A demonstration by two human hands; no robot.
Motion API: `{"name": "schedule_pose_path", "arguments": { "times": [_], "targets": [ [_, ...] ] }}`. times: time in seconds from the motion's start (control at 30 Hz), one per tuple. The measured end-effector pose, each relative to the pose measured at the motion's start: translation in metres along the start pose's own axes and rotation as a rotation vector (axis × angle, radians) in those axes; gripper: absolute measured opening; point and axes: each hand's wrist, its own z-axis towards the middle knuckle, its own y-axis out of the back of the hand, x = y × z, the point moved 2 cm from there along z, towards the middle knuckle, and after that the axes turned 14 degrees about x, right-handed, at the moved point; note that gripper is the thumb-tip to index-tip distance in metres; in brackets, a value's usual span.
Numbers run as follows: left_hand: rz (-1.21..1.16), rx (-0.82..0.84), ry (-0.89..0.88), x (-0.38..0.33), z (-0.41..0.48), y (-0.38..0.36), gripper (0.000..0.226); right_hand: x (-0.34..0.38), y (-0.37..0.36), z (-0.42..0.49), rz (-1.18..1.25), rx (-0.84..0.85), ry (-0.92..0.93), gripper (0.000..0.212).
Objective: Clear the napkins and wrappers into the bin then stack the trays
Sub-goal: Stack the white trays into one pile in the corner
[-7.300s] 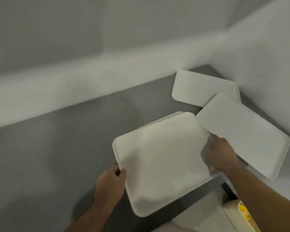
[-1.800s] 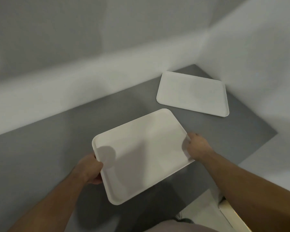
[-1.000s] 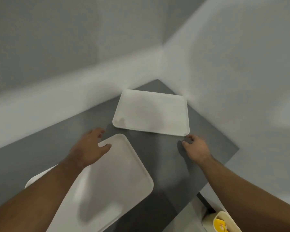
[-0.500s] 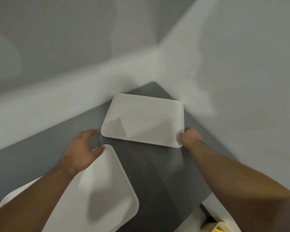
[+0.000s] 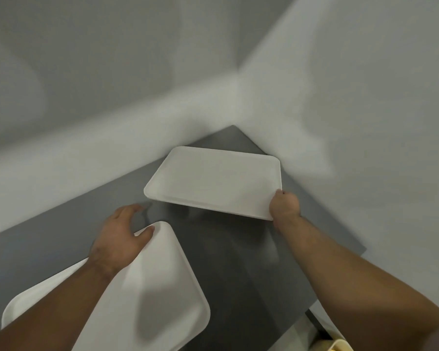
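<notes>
A white tray (image 5: 213, 181) sits in the far corner of the grey table (image 5: 238, 262), its near edge lifted a little off the surface. My right hand (image 5: 284, 205) grips that tray's near right corner. A stack of white trays (image 5: 150, 295) lies at the near left. My left hand (image 5: 119, 239) hovers over the stack's far corner with fingers spread, holding nothing.
White walls meet at the corner just behind the far tray. At the bottom right, below the table edge, the rim of a cream bin (image 5: 337, 344) with something yellow inside shows.
My right hand has closed on the far tray's corner and tipped its near edge up. My left hand has stayed over the stack. The view has shifted slightly.
</notes>
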Motion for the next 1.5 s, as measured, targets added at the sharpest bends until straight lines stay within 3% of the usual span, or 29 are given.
{"name": "schedule_pose_path", "arguments": {
  "times": [0.1, 0.2, 0.5, 0.6, 0.7, 0.77, 0.83, 0.97, 1.03, 1.1, 1.2, 1.33, 1.5],
  "targets": [
    [-0.091, -0.05, 0.013, 0.013, -0.01, -0.001, 0.033, -0.007, -0.001, -0.012, 0.084, 0.009, 0.004, 0.039],
    [-0.336, -0.06, 0.072, 0.036, -0.021, -0.004, 0.014, -0.015, -0.005, -0.033, 0.226, -0.009, 0.014, 0.026],
    [-1.296, 0.059, 0.12, 0.093, -0.081, 0.04, 0.058, -0.023, -0.061, -0.118, 0.078, 0.124, 0.284, 0.03],
    [-1.419, 0.149, 0.11, 0.118, -0.105, 0.059, 0.073, -0.024, -0.083, -0.15, 0.025, 0.208, 0.354, 0.028],
    [-1.485, 0.146, 0.203, 0.135, -0.136, 0.073, 0.058, -0.026, -0.107, -0.181, -0.029, 0.253, 0.408, 0.028],
    [-1.369, 0.04, 0.282, 0.146, -0.157, 0.075, 0.034, -0.031, -0.12, -0.195, -0.066, 0.26, 0.412, 0.031],
    [-1.103, -0.11, 0.366, 0.159, -0.177, 0.071, 0.015, -0.035, -0.131, -0.208, -0.157, 0.264, 0.42, 0.03],
    [-0.778, -0.166, 0.399, 0.187, -0.215, 0.047, 0.018, -0.043, -0.149, -0.237, -0.458, 0.238, 0.46, 0.043],
    [-0.661, -0.176, 0.402, 0.199, -0.227, 0.033, 0.026, -0.05, -0.157, -0.248, -0.572, 0.208, 0.46, 0.039],
    [-0.54, -0.194, 0.45, 0.208, -0.235, 0.02, 0.018, -0.059, -0.162, -0.256, -0.656, 0.146, 0.456, 0.028],
    [-0.438, -0.106, 0.513, 0.218, -0.245, 0.007, 0.028, -0.065, -0.168, -0.262, -0.743, 0.096, 0.423, 0.031],
    [-0.337, 0.056, 0.472, 0.22, -0.245, 0.006, 0.034, -0.066, -0.171, -0.261, -0.858, 0.097, 0.423, 0.042],
    [-0.275, 0.119, 0.456, 0.218, -0.241, 0.011, 0.034, -0.07, -0.176, -0.254, -0.848, 0.064, 0.368, 0.045]
  ]
}}
